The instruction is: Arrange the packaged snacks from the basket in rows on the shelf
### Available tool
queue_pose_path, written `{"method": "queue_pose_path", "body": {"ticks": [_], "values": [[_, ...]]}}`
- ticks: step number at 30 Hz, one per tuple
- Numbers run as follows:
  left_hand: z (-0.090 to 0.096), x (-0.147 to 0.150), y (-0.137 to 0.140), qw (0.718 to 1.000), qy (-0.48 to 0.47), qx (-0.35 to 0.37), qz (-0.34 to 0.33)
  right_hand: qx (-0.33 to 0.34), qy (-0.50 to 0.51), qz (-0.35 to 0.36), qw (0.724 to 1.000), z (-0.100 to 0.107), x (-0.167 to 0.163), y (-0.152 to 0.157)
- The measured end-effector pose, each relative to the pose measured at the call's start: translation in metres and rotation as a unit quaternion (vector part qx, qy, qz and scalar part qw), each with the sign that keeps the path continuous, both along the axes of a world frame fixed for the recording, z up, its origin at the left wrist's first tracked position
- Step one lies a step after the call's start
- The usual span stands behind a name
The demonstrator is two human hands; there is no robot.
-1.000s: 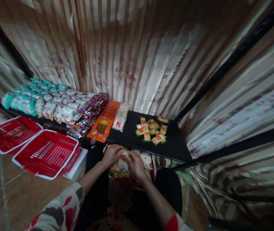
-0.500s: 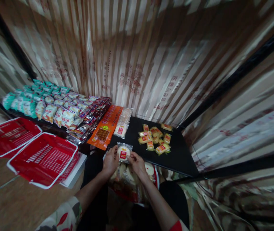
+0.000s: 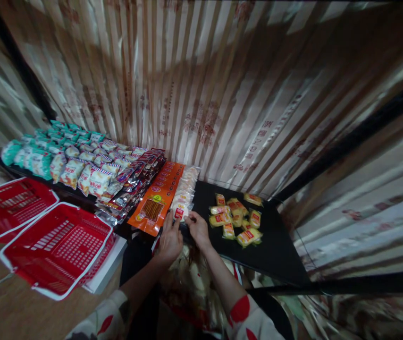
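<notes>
A clear-wrapped round white cake [image 3: 179,213] with a red label lies at the front end of a row of similar wrapped cakes [image 3: 188,178] on the black shelf. My left hand [image 3: 170,240] rests at its near edge, fingers stretched out and touching the wrapper. At the cake's right side, my right hand [image 3: 198,231] has thumb and forefinger pinched on the wrapper's edge. Left of the row lies a flat orange snack packet [image 3: 159,196]. Below my hands, a bag of more wrapped cakes [image 3: 194,278] sits between my legs, partly hidden by my forearms.
Small yellow wrapped cakes [image 3: 237,217] lie loosely on the black shelf [image 3: 275,250] to the right. Dark red packets [image 3: 138,182], white packets [image 3: 95,179] and green packets [image 3: 40,163] fill the left. Red baskets [image 3: 63,250] stand on the floor; a striped curtain [image 3: 215,94] hangs behind.
Both hands have moved forward with the wrapped cake, from above the bag to the front of the row. It now lies there, and my left fingers have straightened.
</notes>
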State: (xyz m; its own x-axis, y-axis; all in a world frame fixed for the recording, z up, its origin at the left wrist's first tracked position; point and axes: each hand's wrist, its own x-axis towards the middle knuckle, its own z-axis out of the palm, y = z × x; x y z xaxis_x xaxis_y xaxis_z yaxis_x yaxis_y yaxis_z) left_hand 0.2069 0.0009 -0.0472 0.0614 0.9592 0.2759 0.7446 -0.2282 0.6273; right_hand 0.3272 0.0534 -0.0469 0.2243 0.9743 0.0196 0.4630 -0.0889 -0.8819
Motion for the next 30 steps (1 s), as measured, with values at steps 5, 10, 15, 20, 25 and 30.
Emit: {"method": "queue_pose_path", "body": {"ticks": [5, 10, 15, 20, 25, 30], "values": [[-0.008, -0.001, 0.013, 0.999, 0.045, 0.012, -0.016, -0.039, -0.117, -0.002, 0.992, 0.008, -0.004, 0.009], [-0.015, 0.002, 0.018, 0.997, 0.062, 0.032, -0.019, -0.049, -0.169, -0.014, 0.984, 0.009, -0.008, 0.011], [-0.02, 0.004, 0.021, 0.997, 0.063, 0.047, -0.015, -0.036, -0.162, -0.015, 0.986, 0.006, -0.01, 0.011], [-0.019, 0.005, 0.023, 0.995, 0.075, 0.066, -0.014, -0.041, -0.178, -0.03, 0.983, 0.009, -0.011, 0.01], [-0.022, 0.008, 0.024, 0.992, 0.097, 0.08, -0.017, -0.046, -0.175, -0.031, 0.983, 0.008, -0.01, 0.011], [-0.03, 0.008, 0.024, 0.992, 0.094, 0.081, -0.018, -0.024, -0.088, -0.032, 0.995, 0.002, -0.008, 0.008]]}}
